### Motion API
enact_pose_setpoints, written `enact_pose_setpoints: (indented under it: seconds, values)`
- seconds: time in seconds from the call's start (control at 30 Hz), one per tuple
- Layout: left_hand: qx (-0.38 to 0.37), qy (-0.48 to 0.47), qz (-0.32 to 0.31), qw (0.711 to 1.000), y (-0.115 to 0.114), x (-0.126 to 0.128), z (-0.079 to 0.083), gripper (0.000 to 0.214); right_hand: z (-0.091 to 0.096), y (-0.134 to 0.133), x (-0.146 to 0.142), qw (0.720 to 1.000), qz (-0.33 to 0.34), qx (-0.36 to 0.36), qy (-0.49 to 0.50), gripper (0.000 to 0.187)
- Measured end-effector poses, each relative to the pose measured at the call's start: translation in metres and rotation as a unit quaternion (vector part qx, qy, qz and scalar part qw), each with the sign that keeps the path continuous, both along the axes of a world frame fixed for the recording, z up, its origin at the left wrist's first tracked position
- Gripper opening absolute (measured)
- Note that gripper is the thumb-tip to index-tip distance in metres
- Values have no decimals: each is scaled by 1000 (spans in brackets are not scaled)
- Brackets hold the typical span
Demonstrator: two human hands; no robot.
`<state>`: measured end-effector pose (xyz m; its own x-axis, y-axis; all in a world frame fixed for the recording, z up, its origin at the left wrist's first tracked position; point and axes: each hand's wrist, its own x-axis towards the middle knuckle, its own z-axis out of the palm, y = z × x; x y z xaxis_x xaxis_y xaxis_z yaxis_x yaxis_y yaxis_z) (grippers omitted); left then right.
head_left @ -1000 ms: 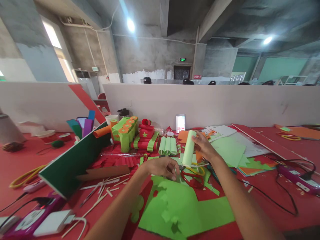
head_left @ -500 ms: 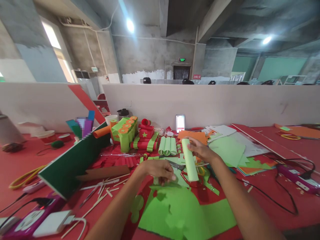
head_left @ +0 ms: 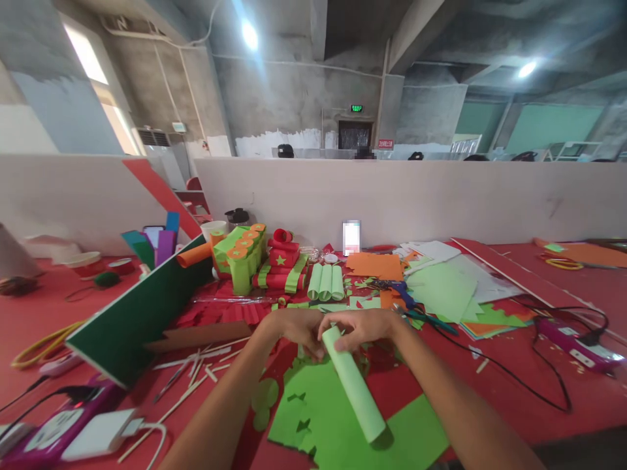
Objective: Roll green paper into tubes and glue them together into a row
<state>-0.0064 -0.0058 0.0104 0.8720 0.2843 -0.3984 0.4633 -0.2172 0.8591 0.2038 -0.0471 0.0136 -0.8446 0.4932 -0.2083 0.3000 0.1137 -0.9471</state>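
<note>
A light green rolled paper tube (head_left: 353,385) points toward me over the red table. My right hand (head_left: 361,328) grips its far end with curled fingers. My left hand (head_left: 294,329) is closed right beside that end, fingertips touching it; whether it pinches the tube or a small scrap I cannot make out. Below both hands lies a bright green paper sheet (head_left: 323,424) with star shapes cut out of it.
Three more green tubes (head_left: 325,282), green and red paper models (head_left: 259,258), a dark green board (head_left: 140,313), scissors (head_left: 406,303), stacked coloured sheets (head_left: 450,290), wooden sticks (head_left: 196,372), a phone (head_left: 351,237) and purple devices with cables (head_left: 578,343) crowd the table before a white partition.
My right hand brought the tube down and left from an upright hold to meet my left hand, and the tube's free end now points toward me. The view tilted slightly down.
</note>
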Motion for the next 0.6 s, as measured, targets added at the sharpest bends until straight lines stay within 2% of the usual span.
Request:
enact_pose_setpoints:
  seconds: [0.1,0.17,0.27,0.37,0.5,0.6]
  values:
    - [10,-24,30,999,6,-7,2,16,-7,3,-3,999,5,-23,-33,58]
    - [43,-45,58,996,10,-12,4,14,-9,4,-5,998,3,-30,-47,61]
    - [101,-46,89,990,12,-16,8,11,-4,1,-6,998,12,-20,-52,62]
    - [148,-23,87,985,8,-13,10,12,4,-2,-1,999,11,1,-34,57]
    - [194,-5,78,978,0,-6,13,15,10,0,14,994,-88,53,29,45]
    - [194,8,78,978,-2,-4,15,20,7,8,24,974,-197,70,89,45]
